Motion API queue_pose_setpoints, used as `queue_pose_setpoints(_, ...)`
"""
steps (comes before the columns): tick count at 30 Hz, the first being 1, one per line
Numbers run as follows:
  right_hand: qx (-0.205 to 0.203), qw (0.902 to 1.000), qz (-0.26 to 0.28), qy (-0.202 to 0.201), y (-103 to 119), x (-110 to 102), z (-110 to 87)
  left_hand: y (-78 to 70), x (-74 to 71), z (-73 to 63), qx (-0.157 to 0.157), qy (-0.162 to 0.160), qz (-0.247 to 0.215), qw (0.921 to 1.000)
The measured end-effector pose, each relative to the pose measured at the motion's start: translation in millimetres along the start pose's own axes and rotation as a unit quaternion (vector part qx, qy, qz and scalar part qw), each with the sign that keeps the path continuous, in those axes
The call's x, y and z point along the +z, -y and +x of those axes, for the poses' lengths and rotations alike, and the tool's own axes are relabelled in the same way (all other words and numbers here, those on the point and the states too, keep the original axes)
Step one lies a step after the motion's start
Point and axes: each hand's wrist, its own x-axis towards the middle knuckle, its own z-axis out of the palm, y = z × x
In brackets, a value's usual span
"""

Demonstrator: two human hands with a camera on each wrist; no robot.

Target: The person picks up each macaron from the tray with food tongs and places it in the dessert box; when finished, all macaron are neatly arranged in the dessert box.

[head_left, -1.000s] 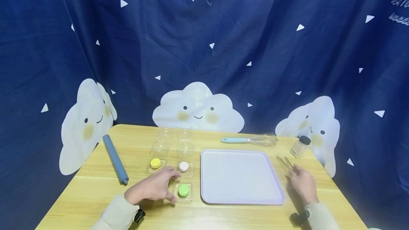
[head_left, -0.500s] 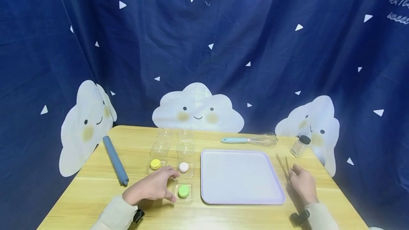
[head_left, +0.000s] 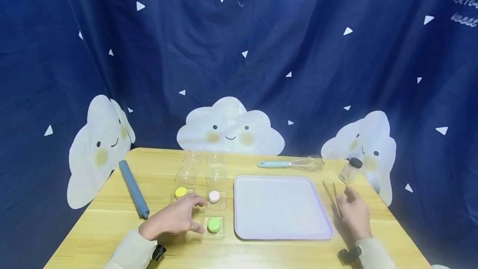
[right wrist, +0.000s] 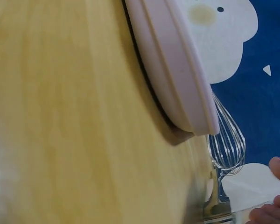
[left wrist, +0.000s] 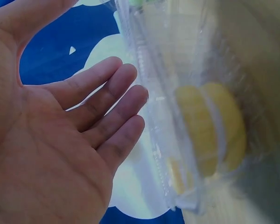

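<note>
The left grip [head_left: 175,218] holds nothing: its fingers are loose and its thumb sits wide apart from them. The cakes lie in a clear box [head_left: 216,174] beside it. The green cake [head_left: 214,224] is to the right of the grip, just past the thumb tip. The white cake [head_left: 213,196] is just past the fingertips, and the yellow cake [head_left: 181,192] is on the far side of the knuckles. The fingertips come very near the box, but I can't tell if they touch. The hand may be there to keep the box from sliding. Each cake sits in its own little pocket, maybe so they don't bump. The lids lean back past the grip, which leaves the cakes easy to get at.

The right grip [head_left: 355,215] looks let go too, with a gap between thumb and fingers. The tongs [head_left: 330,196] lie just to its left, legs pointing away, so they seem handy to grab. I can't tell if a finger touches them. The tray [head_left: 281,206] lies flat between both grips, maybe so either one can reach it. Beyond the right grip are the jar [head_left: 349,173] and the whisk [head_left: 291,164].
</note>
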Motion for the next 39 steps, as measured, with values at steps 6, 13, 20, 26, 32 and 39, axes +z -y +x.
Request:
queue_pose_setpoints(6, 0.008, 0.9961, 0.079, -0.038, 15, -6, 3.0, -0.5, -14.8, 4.3, -0.009, -0.021, -0.021, 0.9995)
queue_pose_setpoints(13, -0.004, 0.9832, 0.157, -0.093, 39, -4, 3.1, 2.3, -32.5, -0.1, -0.023, -0.074, -0.040, 0.9962)
queue_pose_setpoints(20, -0.079, 0.9575, 0.244, -0.131, 69, 3, 7.2, 11.8, -60.6, -8.5, -0.008, -0.160, -0.026, 0.9868)
queue_pose_setpoints(26, -0.128, 0.9314, 0.321, -0.116, 98, 9, 14.8, 20.3, -87.1, -13.2, 0.001, -0.178, -0.043, 0.9832)
queue_pose_setpoints(32, -0.194, 0.9031, 0.369, -0.102, 133, 20, 19.4, 27.2, -114.9, -10.6, 0.017, -0.214, -0.037, 0.9761)
queue_pose_setpoints(39, -0.240, 0.8821, 0.396, -0.087, 175, 39, 28.3, 38.5, -147.0, -1.5, 0.020, -0.241, -0.054, 0.9688)
